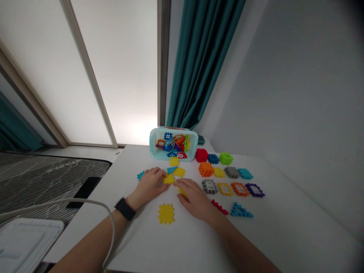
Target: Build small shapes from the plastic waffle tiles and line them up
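Note:
My left hand (152, 182), with a dark watch on its wrist, has its thumb and fingers closed on the edge of a yellow toothed building tile (169, 179). Beside it, my right hand (195, 197) curls over another yellow tile (182, 192), partly hidden by the fingers. Just beyond the hands are a blue triangular piece (171, 170), a yellow tile (179, 172) and a further yellow tile (174, 161). Part of a blue piece (140, 176) peeks out behind my left hand. Nearer to me, a square yellow tile (166, 214) lies flat by itself.
A pale blue bin (153, 151) of mixed pieces stands at the back. Right of my hands lie sorted stacks, such as orange (206, 169) and green (226, 158), window tiles (225, 189) and blue triangles (240, 210). A white cable (93, 202) arches over my left forearm.

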{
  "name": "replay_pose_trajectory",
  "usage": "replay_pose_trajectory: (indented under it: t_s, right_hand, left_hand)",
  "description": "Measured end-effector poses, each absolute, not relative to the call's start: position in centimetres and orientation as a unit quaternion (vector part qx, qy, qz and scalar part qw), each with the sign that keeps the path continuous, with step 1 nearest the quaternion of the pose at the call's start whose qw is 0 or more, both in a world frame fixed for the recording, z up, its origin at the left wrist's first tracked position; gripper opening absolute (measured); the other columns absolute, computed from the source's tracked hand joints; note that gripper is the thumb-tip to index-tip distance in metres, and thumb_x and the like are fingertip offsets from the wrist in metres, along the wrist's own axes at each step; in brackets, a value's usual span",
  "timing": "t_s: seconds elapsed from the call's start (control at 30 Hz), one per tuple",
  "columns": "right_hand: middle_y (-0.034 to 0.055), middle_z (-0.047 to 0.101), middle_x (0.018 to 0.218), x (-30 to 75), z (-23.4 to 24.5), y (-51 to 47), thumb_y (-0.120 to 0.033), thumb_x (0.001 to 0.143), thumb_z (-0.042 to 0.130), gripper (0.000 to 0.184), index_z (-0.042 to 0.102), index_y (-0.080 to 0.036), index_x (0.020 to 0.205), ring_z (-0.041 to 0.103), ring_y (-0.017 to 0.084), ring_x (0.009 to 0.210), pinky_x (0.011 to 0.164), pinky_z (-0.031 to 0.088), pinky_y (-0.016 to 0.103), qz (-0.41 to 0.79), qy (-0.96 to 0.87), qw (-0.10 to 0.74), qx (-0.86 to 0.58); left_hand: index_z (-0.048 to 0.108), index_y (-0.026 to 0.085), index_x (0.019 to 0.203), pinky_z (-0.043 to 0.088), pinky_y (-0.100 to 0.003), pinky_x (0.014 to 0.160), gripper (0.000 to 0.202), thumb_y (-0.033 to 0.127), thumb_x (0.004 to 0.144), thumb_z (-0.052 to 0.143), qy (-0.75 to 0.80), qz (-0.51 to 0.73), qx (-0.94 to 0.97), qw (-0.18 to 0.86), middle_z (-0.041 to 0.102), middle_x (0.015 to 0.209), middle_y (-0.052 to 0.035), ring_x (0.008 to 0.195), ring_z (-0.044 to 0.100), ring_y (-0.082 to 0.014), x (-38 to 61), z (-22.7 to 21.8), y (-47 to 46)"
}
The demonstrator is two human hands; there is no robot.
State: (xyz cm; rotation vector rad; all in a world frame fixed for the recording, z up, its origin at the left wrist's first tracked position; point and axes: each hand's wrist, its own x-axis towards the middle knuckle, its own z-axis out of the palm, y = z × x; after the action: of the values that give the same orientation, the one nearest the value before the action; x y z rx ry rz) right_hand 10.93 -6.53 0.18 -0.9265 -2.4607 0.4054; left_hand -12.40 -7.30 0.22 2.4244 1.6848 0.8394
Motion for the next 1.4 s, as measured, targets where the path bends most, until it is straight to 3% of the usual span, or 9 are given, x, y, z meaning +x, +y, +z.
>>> replay_pose_trajectory:
  t_s: [0.2,0.53,0.63,0.73,0.8,0.97,1.4]
  right_hand:
    - [0.0111,0.063,0.131,10.8,0.1,-6.2,-0.015,0.091,0.052,0.042,0.054,-0.023,0.133,0.056,0.027,0.126,0.110,0.046,0.052,0.167,-0.869,0.309,-0.349]
    - [0.0103,0.056,0.141,10.9,0.1,-6.0,-0.020,0.093,0.057,0.050,0.047,-0.027,0.141,0.051,0.025,0.134,0.116,0.042,0.050,0.192,-0.865,0.361,-0.290]
    - [0.0104,0.059,0.138,11.0,0.0,-5.9,-0.021,0.093,0.058,0.049,0.047,-0.027,0.141,0.053,0.026,0.131,0.114,0.043,0.051,0.180,-0.867,0.365,-0.288]
    - [0.0106,0.059,0.138,11.2,0.0,-5.8,-0.021,0.094,0.058,0.042,0.052,-0.027,0.135,0.054,0.026,0.130,0.112,0.045,0.052,0.164,-0.866,0.368,-0.295]
    - [0.0108,0.060,0.137,11.2,0.1,-5.9,-0.021,0.094,0.058,0.035,0.057,-0.027,0.128,0.055,0.027,0.129,0.111,0.046,0.052,0.154,-0.867,0.372,-0.293]
    - [0.0110,0.061,0.135,11.1,0.5,-6.3,-0.021,0.094,0.057,0.025,0.060,-0.026,0.119,0.056,0.026,0.127,0.109,0.047,0.051,0.141,-0.869,0.381,-0.283]
    - [0.0111,0.058,0.138,11.4,1.6,-6.7,-0.017,0.094,0.053,0.035,0.055,-0.026,0.128,0.053,0.025,0.132,0.112,0.045,0.049,0.147,-0.861,0.397,-0.281]
  left_hand:
    - [0.060,0.022,0.098,0.049,-0.041,0.092,0.021,0.026,0.081,0.072,0.500,0.320,0.804,0.036,0.067,0.107,-0.0050,0.104,0.064,-0.0246,-12.7,1.4,-8.1]
    - [0.060,0.021,0.089,0.049,-0.042,0.100,0.010,0.029,0.093,0.064,0.397,0.374,0.838,0.016,0.067,0.114,-0.0087,0.112,0.062,-0.0222,-11.8,2.2,-9.4]
    - [0.062,0.022,0.100,0.049,-0.043,0.100,0.013,0.031,0.092,0.066,0.402,0.373,0.836,0.015,0.066,0.115,-0.0097,0.112,0.062,-0.0236,-11.8,2.1,-9.4]
    - [0.058,0.022,0.123,0.050,-0.045,0.099,0.043,0.039,0.086,0.072,0.436,0.366,0.822,0.018,0.064,0.120,-0.0118,0.115,0.060,-0.0274,-11.9,1.9,-9.3]
    - [0.056,0.023,0.128,0.050,-0.047,0.100,0.052,0.044,0.084,0.074,0.452,0.357,0.817,0.013,0.062,0.122,-0.0123,0.116,0.059,-0.0293,-12.0,1.7,-9.2]
    - [0.061,0.024,0.123,0.049,-0.048,0.099,0.043,0.044,0.087,0.073,0.462,0.347,0.816,0.005,0.060,0.123,-0.0119,0.116,0.058,-0.0294,-12.0,1.6,-9.1]
    - [0.059,0.025,0.130,0.051,-0.046,0.101,0.046,0.046,0.091,0.069,0.450,0.390,0.802,0.046,0.055,0.124,-0.0121,0.117,0.056,-0.0276,-12.4,1.0,-8.8]
